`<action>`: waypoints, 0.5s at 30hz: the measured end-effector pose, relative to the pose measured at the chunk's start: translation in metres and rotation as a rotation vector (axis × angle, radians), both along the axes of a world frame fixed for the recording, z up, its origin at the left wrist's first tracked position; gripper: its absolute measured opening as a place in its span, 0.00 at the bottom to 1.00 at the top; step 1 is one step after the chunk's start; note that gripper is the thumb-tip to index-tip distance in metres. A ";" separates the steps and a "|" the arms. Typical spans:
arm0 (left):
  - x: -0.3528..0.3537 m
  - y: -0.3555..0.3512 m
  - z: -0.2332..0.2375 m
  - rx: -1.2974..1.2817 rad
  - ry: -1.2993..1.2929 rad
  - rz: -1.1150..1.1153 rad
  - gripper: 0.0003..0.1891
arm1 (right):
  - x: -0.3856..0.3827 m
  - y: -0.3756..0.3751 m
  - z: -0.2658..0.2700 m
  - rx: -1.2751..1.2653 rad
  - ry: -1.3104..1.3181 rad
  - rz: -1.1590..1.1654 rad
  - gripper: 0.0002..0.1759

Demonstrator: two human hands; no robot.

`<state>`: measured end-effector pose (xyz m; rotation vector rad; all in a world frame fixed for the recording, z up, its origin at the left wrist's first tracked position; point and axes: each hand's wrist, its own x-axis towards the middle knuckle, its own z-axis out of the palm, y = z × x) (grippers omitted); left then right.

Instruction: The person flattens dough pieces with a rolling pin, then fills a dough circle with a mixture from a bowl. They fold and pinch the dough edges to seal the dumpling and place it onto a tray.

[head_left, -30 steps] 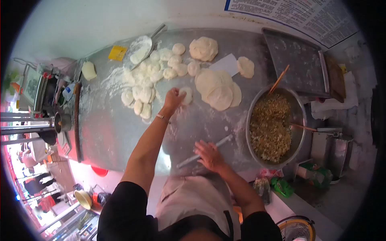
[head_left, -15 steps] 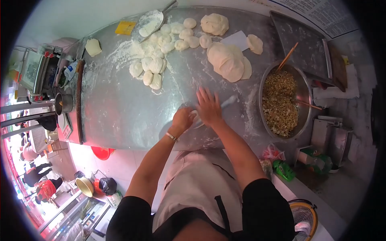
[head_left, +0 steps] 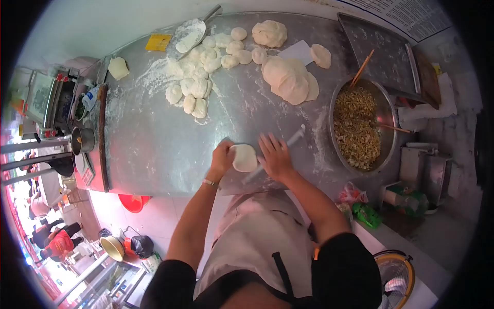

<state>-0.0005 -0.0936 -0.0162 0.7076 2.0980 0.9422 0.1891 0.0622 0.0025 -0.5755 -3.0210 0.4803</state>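
Observation:
A small flat dough round (head_left: 244, 158) lies on the metal table (head_left: 149, 139) near its front edge. My left hand (head_left: 222, 156) pinches the round's left edge. A thin rolling pin (head_left: 295, 138) slants under my right hand (head_left: 275, 156), whose fingers are stretched out over it, just right of the round. Floured dough balls (head_left: 199, 85) sit farther back. Behind my right hand lies a stack of flattened rounds (head_left: 288, 80), with a large dough lump (head_left: 269, 34) beyond it.
At the right stands a metal bowl of chopped filling (head_left: 356, 129) with chopsticks (head_left: 363, 67) in it. A flour scoop (head_left: 189, 37) and a yellow scraper (head_left: 158, 42) lie at the back. A metal tray (head_left: 378, 49) is at the back right. Distant people (head_left: 59, 242) show at far left.
The dough round, earlier mostly covered by my hands, now shows between them. My hands have moved apart, my right hand toward the right, and the pin has shifted slightly.

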 end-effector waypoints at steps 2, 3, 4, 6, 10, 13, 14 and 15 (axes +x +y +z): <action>0.010 -0.009 0.010 0.139 -0.377 0.115 0.13 | 0.051 -0.013 0.013 -0.056 -0.079 0.070 0.38; 0.022 -0.017 0.011 0.194 -0.579 0.189 0.12 | 0.044 -0.016 0.010 -0.018 -0.043 0.069 0.38; 0.021 -0.013 -0.010 0.241 0.143 -0.279 0.10 | 0.013 -0.009 0.001 0.031 0.007 0.063 0.37; 0.001 0.021 0.011 0.010 0.296 -0.370 0.11 | -0.068 0.014 -0.009 0.099 0.096 -0.032 0.36; -0.012 0.048 0.008 -0.151 0.368 -0.453 0.14 | -0.123 0.024 -0.003 0.088 0.244 -0.122 0.35; -0.001 0.009 -0.005 0.055 0.192 -0.244 0.11 | -0.021 -0.003 -0.008 -0.031 0.081 -0.025 0.35; 0.006 -0.022 -0.036 0.140 0.007 -0.073 0.10 | 0.014 -0.012 0.000 -0.051 0.021 0.013 0.35; 0.005 -0.034 -0.053 0.214 -0.182 0.095 0.10 | 0.020 -0.004 0.004 -0.030 0.025 0.030 0.35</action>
